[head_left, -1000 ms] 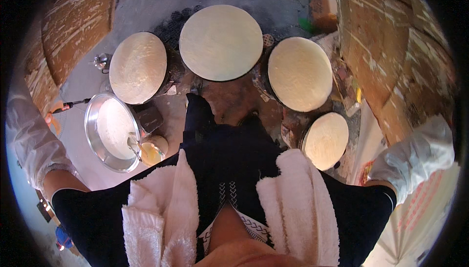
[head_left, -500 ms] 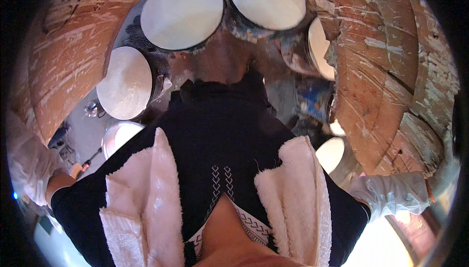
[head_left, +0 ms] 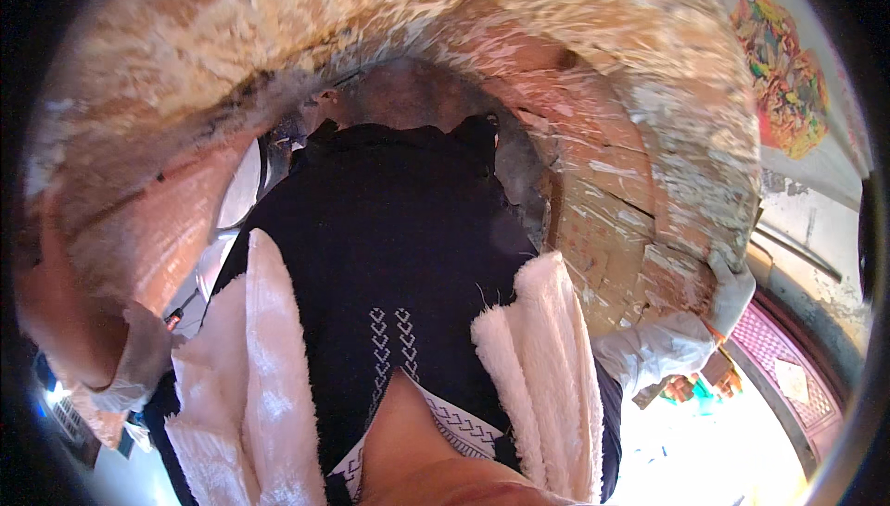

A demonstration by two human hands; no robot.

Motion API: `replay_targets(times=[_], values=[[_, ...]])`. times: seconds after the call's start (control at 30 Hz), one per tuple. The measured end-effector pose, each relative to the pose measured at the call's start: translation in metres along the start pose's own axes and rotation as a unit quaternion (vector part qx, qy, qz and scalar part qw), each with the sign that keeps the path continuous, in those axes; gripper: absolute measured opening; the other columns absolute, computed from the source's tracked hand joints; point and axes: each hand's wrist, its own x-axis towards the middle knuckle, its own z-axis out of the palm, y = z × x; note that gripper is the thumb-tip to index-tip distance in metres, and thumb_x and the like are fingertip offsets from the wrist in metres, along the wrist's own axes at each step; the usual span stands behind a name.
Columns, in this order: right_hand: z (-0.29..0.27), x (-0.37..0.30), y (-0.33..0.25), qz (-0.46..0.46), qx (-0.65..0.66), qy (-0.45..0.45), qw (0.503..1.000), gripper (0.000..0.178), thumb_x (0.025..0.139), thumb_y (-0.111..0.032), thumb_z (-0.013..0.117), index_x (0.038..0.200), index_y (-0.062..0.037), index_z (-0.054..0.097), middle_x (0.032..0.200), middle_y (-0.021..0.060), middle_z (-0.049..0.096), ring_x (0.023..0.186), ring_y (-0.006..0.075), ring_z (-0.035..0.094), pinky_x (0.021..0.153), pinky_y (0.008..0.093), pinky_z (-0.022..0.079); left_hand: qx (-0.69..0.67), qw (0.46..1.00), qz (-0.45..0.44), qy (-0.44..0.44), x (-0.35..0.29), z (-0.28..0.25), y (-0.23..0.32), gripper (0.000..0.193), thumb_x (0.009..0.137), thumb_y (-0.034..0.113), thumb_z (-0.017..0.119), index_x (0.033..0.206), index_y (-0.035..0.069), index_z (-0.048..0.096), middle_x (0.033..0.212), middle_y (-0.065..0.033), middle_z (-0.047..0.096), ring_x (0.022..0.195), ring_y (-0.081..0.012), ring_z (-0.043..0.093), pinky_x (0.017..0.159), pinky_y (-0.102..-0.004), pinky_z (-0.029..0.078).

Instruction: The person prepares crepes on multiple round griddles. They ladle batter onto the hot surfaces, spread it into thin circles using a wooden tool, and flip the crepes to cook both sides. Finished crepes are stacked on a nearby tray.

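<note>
A large brown cardboard-like sheet (head_left: 593, 145), streaked with white marks, curves round in front of my body from side to side. My left hand (head_left: 144, 362), in a thin translucent glove, is at its left edge; the fingers are mostly hidden. On the right edge, my gloved right hand (head_left: 723, 311) wraps round the sheet. Behind the sheet at left, part of a white round surface (head_left: 241, 186) shows. My dark top and a white fleecy cloth (head_left: 278, 367) hanging on both sides fill the middle.
At the right stand a pink lattice-patterned panel (head_left: 788, 367) and a worn pale wall (head_left: 797, 219) bearing a colourful food picture (head_left: 783, 70). Bright pale floor (head_left: 705, 450) lies lower right. A thin dark-handled tool (head_left: 181, 313) is partly visible at left.
The sheet has swung across the front and now covers most of the white round surfaces seen before. Both hands have shifted inward, and the wall and pink panel have come into sight.
</note>
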Motion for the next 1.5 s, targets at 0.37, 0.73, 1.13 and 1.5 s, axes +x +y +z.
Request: replay_targets(times=[0.37,0.73,1.13,1.5], values=[[0.012,0.007,0.032,0.03,0.011,-0.048,0.998,0.024,0.083,-0.006,0.076,0.105,0.003,0.075,0.096,0.0073,0.075,0.086,0.0131,0.067,0.084,0.0273,0.052,0.116,0.968,-0.061,-0.213,-0.064,-0.013,0.111,0.034,0.09,0.018,0.073,0.117,0.001,0.061,0.103,-0.0182,0.07,0.096,-0.0285,0.067,0.087,-0.0369,0.05],[0.021,-0.01,0.016,0.094,0.017,0.038,0.995,0.032,0.08,-0.01,0.081,0.108,0.0033,0.075,0.1,0.0072,0.076,0.088,0.0143,0.068,0.085,0.0273,0.051,0.107,0.934,-0.039,-0.339,-0.082,0.01,0.086,0.034,0.086,0.023,0.074,0.11,0.01,0.055,0.094,-0.0183,0.07,0.086,-0.0408,0.066,0.073,-0.0484,0.05],[0.041,-0.025,0.037,0.134,-0.079,0.064,0.986,0.046,0.073,-0.028,0.082,0.11,-0.0008,0.074,0.093,0.0159,0.076,0.082,0.0239,0.071,0.078,0.035,0.053,0.084,0.914,0.039,-0.394,-0.07,0.032,0.079,0.031,0.084,0.019,0.069,0.106,0.008,0.05,0.09,-0.0216,0.065,0.081,-0.0441,0.065,0.066,-0.0538,0.05],[0.072,-0.023,0.089,0.178,0.068,0.039,0.981,0.038,0.077,-0.02,0.079,0.111,-0.0051,0.075,0.098,0.0172,0.075,0.092,0.0282,0.073,0.083,0.0371,0.055,0.157,0.904,0.062,-0.393,-0.06,0.048,0.079,0.026,0.086,0.012,0.062,0.11,0.01,0.051,0.1,-0.0169,0.065,0.087,-0.0403,0.068,0.069,-0.0524,0.055]])
